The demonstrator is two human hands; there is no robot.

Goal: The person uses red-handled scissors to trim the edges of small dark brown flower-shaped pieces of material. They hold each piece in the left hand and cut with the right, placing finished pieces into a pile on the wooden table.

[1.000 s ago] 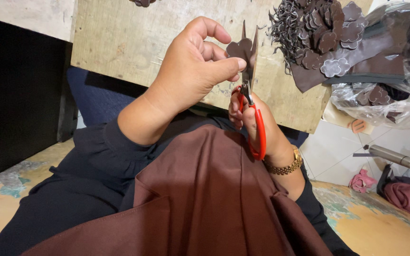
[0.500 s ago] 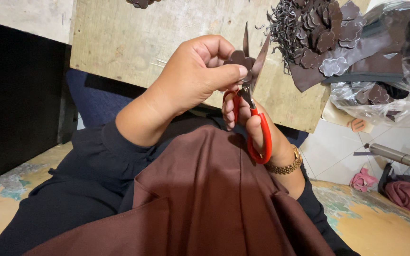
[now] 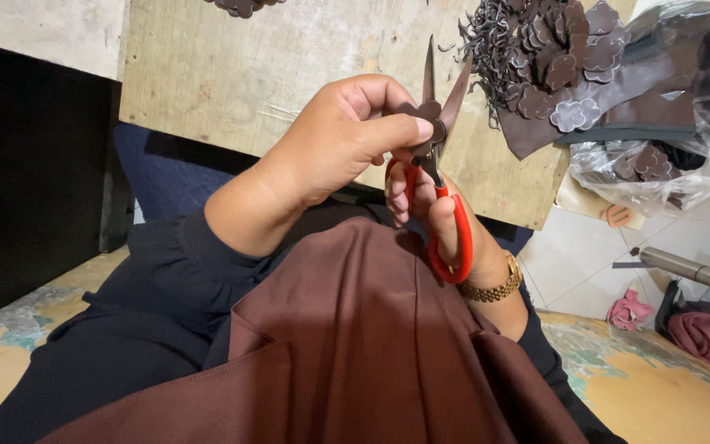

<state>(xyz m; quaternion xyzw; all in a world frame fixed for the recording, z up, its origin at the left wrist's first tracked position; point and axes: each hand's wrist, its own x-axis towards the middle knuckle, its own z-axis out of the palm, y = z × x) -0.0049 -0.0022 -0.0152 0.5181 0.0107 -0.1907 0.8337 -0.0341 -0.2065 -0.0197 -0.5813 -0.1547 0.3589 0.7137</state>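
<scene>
**Brown flower cut-out held between open scissor blades**

A wide brown cloth (image 3: 347,345) fills the lower middle of the view, draped over the person's lap, with dark sleeves on either side of it. Behind the hands stands one pale wooden board (image 3: 256,74), scuffed and bare across most of its face. At the upper right, one heap of brown flower-shaped cut-outs (image 3: 552,57) lies on the board's corner with curly trimmings on its left side; the pieces overlap too much to count exactly, though roughly ten rounded flowers show. Just right of it, one clear plastic bag (image 3: 667,164) holds more brown pieces.

The left hand (image 3: 330,152) is raised before the board, thumb and fingertips pinched shut on one small brown flower piece (image 3: 421,111). The piece is dark, matte brown, with rounded scalloped lobes, and only its upper edge shows above the thumb. It sits right at the crotch of the blades.

The right hand (image 3: 437,214) grips one pair of red-handled scissors (image 3: 441,164), fingers closed through the red loops, with one gold watch band (image 3: 491,288) at the wrist. The two steel blades point upward and stand parted in a narrow V, one on each side of the flower piece.

Lower right, on the tiled and painted floor, lie one metal tube (image 3: 675,265) and a small pink scrap (image 3: 628,312).
</scene>
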